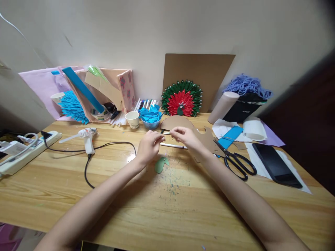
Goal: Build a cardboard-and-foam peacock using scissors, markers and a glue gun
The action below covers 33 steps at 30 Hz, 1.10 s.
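Note:
Over the middle of the table, my left hand [151, 144] is closed, thumb and fingertips pinched together. Facing it, my right hand [185, 136] is also closed in a pinch. Whatever either pinch holds is too small or hidden to name. A short pale piece with a dark end, perhaps a marker [166, 132], shows between the fingertips; I cannot tell whether it is held or lies behind. Below the hands lies a white pen [172, 145], partly covered by my right hand. Closer to me is a small green cut-out [161, 165], rounded with a notched end.
At left stand a glue gun [89, 140] with a black cord and a power strip [31, 151]. Black scissors [239, 164] and a phone [276, 164] lie right. Behind are cardboard pieces [178, 122], a paper cup [132, 119], a bowl of blue pieces [151, 116] and a red-green peacock craft [181, 99].

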Motion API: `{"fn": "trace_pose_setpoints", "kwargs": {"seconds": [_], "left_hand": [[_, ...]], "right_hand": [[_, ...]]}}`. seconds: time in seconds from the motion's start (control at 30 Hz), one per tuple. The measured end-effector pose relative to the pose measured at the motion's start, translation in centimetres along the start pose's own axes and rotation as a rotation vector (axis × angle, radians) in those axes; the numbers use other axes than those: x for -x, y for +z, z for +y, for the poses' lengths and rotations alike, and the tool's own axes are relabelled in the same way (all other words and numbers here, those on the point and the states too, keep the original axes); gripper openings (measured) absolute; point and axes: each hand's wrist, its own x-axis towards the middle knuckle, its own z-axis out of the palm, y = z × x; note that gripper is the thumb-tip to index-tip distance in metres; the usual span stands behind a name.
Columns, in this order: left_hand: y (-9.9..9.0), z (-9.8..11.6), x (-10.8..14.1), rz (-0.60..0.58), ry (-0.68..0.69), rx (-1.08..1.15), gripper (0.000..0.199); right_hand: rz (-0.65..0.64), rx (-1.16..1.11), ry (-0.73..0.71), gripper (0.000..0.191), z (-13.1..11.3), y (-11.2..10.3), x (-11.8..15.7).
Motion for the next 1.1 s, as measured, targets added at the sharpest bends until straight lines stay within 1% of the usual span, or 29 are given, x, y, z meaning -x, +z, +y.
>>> {"fn": "trace_pose_setpoints", "kwargs": {"seconds": [0.07,0.1,0.13,0.2,0.27,0.3,0.33,0.4,0.5,0.57,0.67,0.77,0.83,0.87,0.93,0.97,1.03,1.1], "left_hand": [[-0.3,-0.4,1.2,-0.128,-0.018,-0.044,0.023],[-0.4,-0.6,2.0,-0.191,-0.05,-0.064,0.025],[-0.4,-0.7,2.9,-0.245,-0.083,-0.089,0.026],[-0.3,-0.9,4.5,-0.305,-0.118,-0.103,0.022],[-0.1,-0.8,5.7,-0.318,-0.148,-0.091,0.039],[0.0,-0.8,6.0,-0.319,-0.174,-0.079,0.044],[0.1,-0.7,6.3,-0.319,-0.207,-0.066,0.044],[0.3,-0.7,6.3,-0.334,-0.282,-0.04,0.04],[0.6,-1.0,5.8,-0.382,-0.369,-0.048,0.033],[0.7,-1.3,5.2,-0.409,-0.384,-0.072,0.026],[1.0,-1.9,4.3,-0.421,-0.366,-0.045,0.024],[1.5,-2.3,2.8,-0.41,-0.356,0.163,0.025],[2.3,-2.4,1.5,-0.38,-0.421,0.377,0.031],[2.8,-2.3,0.7,-0.345,-0.47,0.478,0.034],[4.1,-1.9,-0.9,-0.238,-0.532,0.622,0.04],[4.8,-1.6,-1.8,-0.165,-0.518,0.663,0.042],[6.3,-1.0,-3.3,-0.032,-0.449,0.696,0.045],[7.8,-0.5,-4.3,0.065,-0.418,0.712,0.046]], "right_hand": [[0.093,0.017,-0.064,0.027,-0.4,-1.2,0.3],[0.109,0.035,-0.073,0.026,-0.4,-1.8,0.6],[0.098,0.064,-0.067,0.026,-0.2,-2.2,1.0],[0.053,0.142,-0.027,0.026,0.8,-2.8,2.1],[0.046,0.198,0.009,0.026,2.3,-2.9,3.5],[0.065,0.229,0.015,0.025,3.1,-2.7,4.3],[0.074,0.269,0.012,0.024,3.7,-2.6,5.0],[0.102,0.339,-0.005,0.02,4.5,-2.2,6.2],[0.109,0.409,-0.051,0.02,4.6,-2.2,7.1],[0.117,0.433,-0.081,0.019,4.4,-2.6,7.0],[0.177,0.41,-0.116,0.018,4.4,-3.1,6.7],[0.227,0.38,-0.125,0.018,5.3,-3.3,6.5],[0.252,0.385,-0.132,0.018,5.8,-3.2,6.4],[0.259,0.383,-0.136,0.018,6.0,-3.2,6.4],[0.254,0.376,-0.136,0.019,6.2,-3.1,6.4],[0.245,0.369,-0.132,0.019,6.2,-3.0,6.4],[0.23,0.352,-0.118,0.021,6.1,-3.0,6.3],[0.224,0.331,-0.107,0.022,5.9,-2.9,6.3]]}}
